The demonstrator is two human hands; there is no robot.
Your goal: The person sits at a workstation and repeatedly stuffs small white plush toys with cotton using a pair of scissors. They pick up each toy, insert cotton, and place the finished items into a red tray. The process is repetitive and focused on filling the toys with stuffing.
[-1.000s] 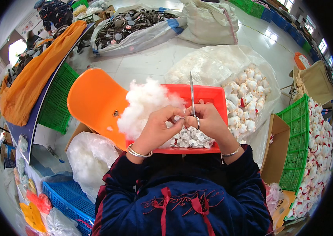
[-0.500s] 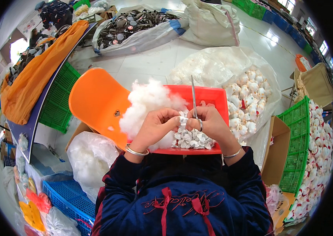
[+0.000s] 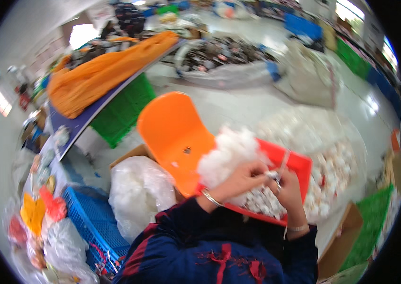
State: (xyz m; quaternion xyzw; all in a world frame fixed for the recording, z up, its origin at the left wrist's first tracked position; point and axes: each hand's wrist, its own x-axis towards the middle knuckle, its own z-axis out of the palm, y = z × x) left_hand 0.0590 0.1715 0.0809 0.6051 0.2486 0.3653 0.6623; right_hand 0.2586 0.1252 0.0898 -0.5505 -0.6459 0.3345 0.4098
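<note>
My two hands meet over a red plastic tub (image 3: 300,163). Pinched in my left hand (image 3: 238,182) is a small white fabric piece (image 3: 272,174), its form blurred. My right hand (image 3: 289,191) is closed round a slim metal ring-handled tool (image 3: 285,158), forceps or scissors, its shaft pointing up and away; its fingertips meet the white piece too. Fluffy white stuffing (image 3: 231,151) heaps at the tub's left side, close beyond my left hand. Below my hands, many small crumpled white pieces (image 3: 264,202) lie in the tub.
An orange chair seat (image 3: 174,128) stands left of the tub. Nearby are a clear bag of stuffing (image 3: 139,191) and a blue crate (image 3: 91,227). To the right, a clear bag holds stuffed white pieces (image 3: 330,177). A cardboard box (image 3: 340,241) stands beside a green crate (image 3: 368,227).
The whole view has swung left and blurred, so the tub and my hands appear farther right and lower. Both hands still hold the white piece and the metal tool.
</note>
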